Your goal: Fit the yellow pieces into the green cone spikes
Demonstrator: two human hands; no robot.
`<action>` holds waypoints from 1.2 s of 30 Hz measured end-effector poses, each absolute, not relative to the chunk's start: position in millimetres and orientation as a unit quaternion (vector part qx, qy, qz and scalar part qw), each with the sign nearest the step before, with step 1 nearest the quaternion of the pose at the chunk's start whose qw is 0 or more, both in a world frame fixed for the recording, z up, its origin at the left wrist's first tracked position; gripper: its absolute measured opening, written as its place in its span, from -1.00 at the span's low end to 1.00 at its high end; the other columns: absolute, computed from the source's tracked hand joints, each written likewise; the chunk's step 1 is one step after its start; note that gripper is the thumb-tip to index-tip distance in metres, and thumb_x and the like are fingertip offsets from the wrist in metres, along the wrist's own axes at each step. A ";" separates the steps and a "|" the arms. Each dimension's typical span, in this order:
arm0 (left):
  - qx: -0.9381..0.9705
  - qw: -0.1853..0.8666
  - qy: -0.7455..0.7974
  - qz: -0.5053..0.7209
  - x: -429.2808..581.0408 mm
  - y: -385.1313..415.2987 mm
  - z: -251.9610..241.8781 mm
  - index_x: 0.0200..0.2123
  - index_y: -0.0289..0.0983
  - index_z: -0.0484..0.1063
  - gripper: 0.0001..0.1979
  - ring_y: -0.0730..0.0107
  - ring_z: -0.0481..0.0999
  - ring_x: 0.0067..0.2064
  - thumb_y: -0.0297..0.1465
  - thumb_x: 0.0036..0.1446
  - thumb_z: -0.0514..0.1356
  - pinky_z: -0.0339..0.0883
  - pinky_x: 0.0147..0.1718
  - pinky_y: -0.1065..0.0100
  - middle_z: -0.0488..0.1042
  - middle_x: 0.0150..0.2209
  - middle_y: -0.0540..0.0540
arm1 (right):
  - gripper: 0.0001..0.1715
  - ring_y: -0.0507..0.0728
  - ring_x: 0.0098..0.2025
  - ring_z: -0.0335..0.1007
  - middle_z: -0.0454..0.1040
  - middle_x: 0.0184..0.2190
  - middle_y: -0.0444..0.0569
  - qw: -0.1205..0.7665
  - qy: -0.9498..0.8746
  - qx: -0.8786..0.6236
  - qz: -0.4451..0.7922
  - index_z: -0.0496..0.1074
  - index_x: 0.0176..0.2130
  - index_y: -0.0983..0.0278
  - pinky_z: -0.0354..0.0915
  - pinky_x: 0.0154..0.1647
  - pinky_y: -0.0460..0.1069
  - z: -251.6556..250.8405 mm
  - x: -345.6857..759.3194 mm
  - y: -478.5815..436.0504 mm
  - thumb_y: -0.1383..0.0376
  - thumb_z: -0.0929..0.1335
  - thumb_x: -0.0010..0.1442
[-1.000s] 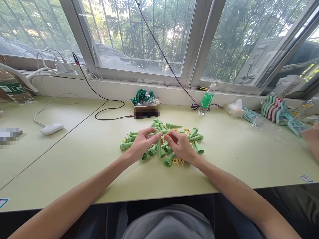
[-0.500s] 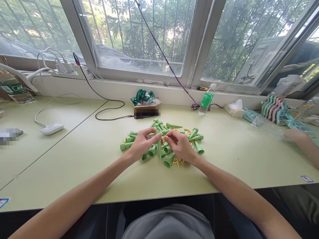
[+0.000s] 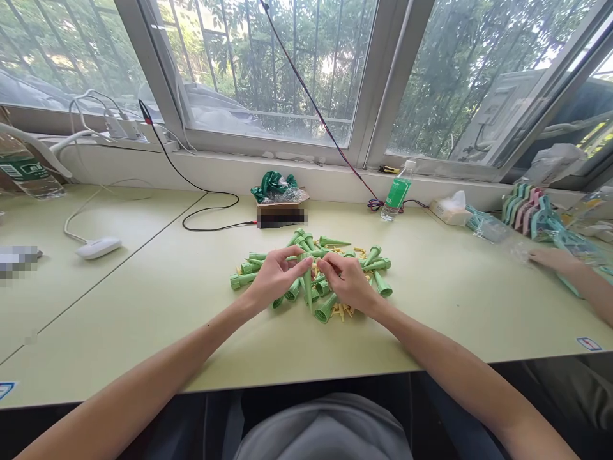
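Note:
My left hand [image 3: 279, 275] is closed on a green plant watering spike [image 3: 307, 291], which hangs point down between thumb and fingers. My right hand [image 3: 347, 280] pinches right beside the top of that spike. Whatever its fingertips hold is too small and too covered to make out. Around and beneath both hands lies a loose pile of more green watering spikes [image 3: 382, 284], with ridged, threaded collars and tapered points. Small yellow plastic pieces [image 3: 341, 312] are scattered among them, partly hidden by my hands.
Behind the pile stands a small cardboard box [image 3: 282, 207] with green plastic wrapping. Farther right are a water bottle [image 3: 396, 191], a tissue pack [image 3: 451, 209] and small coloured hangers [image 3: 527, 207]. Another person's hand [image 3: 550, 259] reaches in at right. A white mouse-like device [image 3: 99, 248] lies left.
My hands stay almost in place, with the spike's point shifting slightly down and right. At the far right, the other person's hand has moved left with some clear plastic.

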State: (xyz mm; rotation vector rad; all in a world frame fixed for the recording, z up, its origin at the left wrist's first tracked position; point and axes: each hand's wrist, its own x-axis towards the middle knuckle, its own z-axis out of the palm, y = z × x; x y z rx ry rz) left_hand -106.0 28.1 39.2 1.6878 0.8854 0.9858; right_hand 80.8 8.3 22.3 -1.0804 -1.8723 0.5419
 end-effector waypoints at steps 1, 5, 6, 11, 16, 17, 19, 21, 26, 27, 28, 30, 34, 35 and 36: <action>0.688 0.481 0.363 0.405 -106.0 28.5 38.8 -0.34 -0.27 0.44 -0.67 0.57 0.17 -0.62 -0.10 0.09 0.28 -0.13 -0.66 0.45 0.48 -0.52 -0.02 | -0.50 -0.02 -0.57 -0.05 0.10 -0.62 -0.21 0.441 -0.754 -0.436 0.217 0.27 -0.48 0.25 -0.02 -0.52 -0.06 22.5 80.8 8.0 0.02 0.20 0.38; 0.659 0.515 0.361 0.414 -104.7 30.4 38.5 -0.34 -0.28 0.46 -0.66 0.48 0.38 -0.52 -0.10 0.05 0.31 0.13 -0.59 0.47 0.46 -0.50 -0.02 | -0.51 -0.01 -0.56 0.03 0.17 -0.61 -0.20 0.437 -0.750 -0.437 0.233 0.34 -0.41 0.26 0.03 -0.51 -0.07 25.6 80.9 5.6 0.00 0.18 0.38; 0.647 0.529 0.357 0.418 -104.3 30.9 38.9 -0.35 -0.28 0.46 -0.66 0.46 0.42 -0.49 -0.11 0.05 0.32 0.21 -0.54 0.46 0.46 -0.49 -0.02 | -0.52 -0.01 -0.55 0.07 0.21 -0.60 -0.19 0.436 -0.750 -0.436 0.239 0.35 -0.38 0.25 0.05 -0.50 -0.08 26.7 81.1 4.9 0.00 0.18 0.39; 0.596 0.595 0.344 0.415 -103.0 32.3 41.1 -0.40 -0.30 0.43 -0.67 0.42 0.51 -0.39 -0.15 0.02 0.35 0.39 -0.37 0.41 0.45 -0.42 -0.02 | -0.56 0.00 -0.52 0.15 0.28 -0.54 -0.17 0.424 -0.764 -0.427 0.232 0.30 -0.34 0.24 0.11 -0.44 -0.08 28.9 82.2 4.8 0.02 0.14 0.41; 0.633 0.563 0.347 0.403 -102.1 29.8 41.4 -0.38 -0.29 0.45 -0.69 0.41 0.50 -0.38 -0.15 0.04 0.33 0.42 -0.33 0.39 0.44 -0.41 -0.01 | -0.53 0.02 -0.52 0.10 0.22 -0.57 -0.17 0.411 -0.783 -0.417 0.211 0.13 -0.46 0.22 0.08 -0.44 -0.05 25.1 82.3 7.7 0.07 0.09 0.44; 0.646 0.545 0.350 0.402 -101.6 28.6 41.8 -0.38 -0.29 0.45 -0.69 0.43 0.48 -0.40 -0.15 0.04 0.33 0.42 -0.33 0.39 0.42 -0.43 0.00 | -0.53 0.03 -0.53 0.08 0.21 -0.57 -0.17 0.410 -0.782 -0.419 0.212 0.11 -0.46 0.21 0.07 -0.45 -0.05 24.3 82.3 8.1 0.08 0.08 0.44; 0.668 0.513 0.362 0.399 -100.7 25.9 42.7 -0.38 -0.29 0.44 -0.69 0.51 0.37 -0.49 -0.15 0.05 0.32 0.38 -0.40 0.43 0.35 -0.51 0.05 | -0.54 0.03 -0.54 0.05 0.18 -0.57 -0.17 0.413 -0.779 -0.422 0.210 0.07 -0.46 0.20 0.05 -0.46 -0.04 22.8 82.4 8.9 0.08 0.07 0.45; 0.680 0.490 0.378 0.394 -100.1 23.9 43.5 -0.40 -0.29 0.42 -0.67 0.59 0.22 -0.59 -0.13 0.07 0.30 0.24 -0.56 0.48 0.24 -0.59 0.09 | -0.55 0.04 -0.53 0.03 0.16 -0.57 -0.17 0.414 -0.780 -0.423 0.202 0.05 -0.46 0.20 0.03 -0.46 -0.03 21.8 82.7 9.4 0.09 0.07 0.45; 0.701 0.458 0.383 0.390 -101.5 24.0 40.7 -0.35 -0.28 0.40 -0.67 0.62 0.06 -0.64 -0.11 0.11 0.27 -0.17 -0.70 0.50 0.11 -0.64 0.12 | -0.54 0.04 -0.53 0.01 0.12 -0.57 -0.17 0.402 -0.787 -0.430 0.183 0.04 -0.46 0.20 0.00 -0.46 -0.02 20.6 83.2 10.3 0.10 0.06 0.45; 0.707 0.449 0.377 0.395 -101.8 24.5 39.8 -0.34 -0.28 0.40 -0.68 0.61 0.05 -0.63 -0.12 0.12 0.27 -0.16 -0.70 0.50 0.11 -0.63 0.12 | -0.54 0.04 -0.53 0.01 0.12 -0.57 -0.17 0.400 -0.787 -0.433 0.181 0.04 -0.46 0.20 -0.01 -0.46 -0.02 20.4 83.1 10.4 0.10 0.06 0.45; 0.715 0.437 0.371 0.402 -102.0 25.1 38.9 -0.32 -0.28 0.40 -0.69 0.61 0.06 -0.62 -0.13 0.12 0.27 -0.13 -0.69 0.50 0.11 -0.61 0.12 | -0.54 0.04 -0.53 0.01 0.12 -0.57 -0.17 0.399 -0.787 -0.435 0.180 0.03 -0.47 0.20 -0.01 -0.46 -0.02 20.2 83.0 10.5 0.11 0.06 0.45; 0.729 0.407 0.357 0.418 -102.1 26.0 37.6 -0.32 -0.28 0.41 -0.71 0.60 0.11 -0.58 -0.16 0.13 0.27 -0.02 -0.67 0.50 0.16 -0.56 0.09 | -0.54 0.03 -0.53 0.01 0.11 -0.57 -0.17 0.399 -0.787 -0.436 0.176 0.03 -0.47 0.21 -0.01 -0.46 -0.02 19.8 82.9 10.5 0.12 0.06 0.45; 0.752 0.364 0.331 0.439 -101.8 26.8 36.0 -0.34 -0.30 0.43 -0.75 0.53 0.26 -0.44 -0.21 0.16 0.25 0.28 -0.53 0.48 0.28 -0.39 -0.01 | -0.54 0.03 -0.53 0.00 0.10 -0.58 -0.18 0.400 -0.786 -0.435 0.179 0.02 -0.47 0.21 -0.03 -0.46 -0.03 19.2 82.9 11.0 0.13 0.07 0.45; 0.757 0.356 0.324 0.442 -101.9 26.8 35.5 -0.33 -0.30 0.43 -0.76 0.50 0.30 -0.41 -0.22 0.18 0.24 0.34 -0.48 0.47 0.29 -0.36 -0.03 | -0.54 0.03 -0.53 -0.01 0.10 -0.58 -0.18 0.401 -0.786 -0.435 0.181 0.02 -0.47 0.21 -0.03 -0.46 -0.03 19.1 82.8 11.1 0.13 0.07 0.45; 0.763 0.346 0.317 0.445 -102.0 26.9 35.0 -0.32 -0.29 0.43 -0.78 0.48 0.32 -0.37 -0.23 0.19 0.23 0.39 -0.43 0.45 0.30 -0.33 -0.04 | -0.54 0.03 -0.53 -0.01 0.09 -0.58 -0.18 0.403 -0.785 -0.434 0.183 0.01 -0.47 0.21 -0.03 -0.46 -0.03 19.1 82.8 11.1 0.12 0.07 0.45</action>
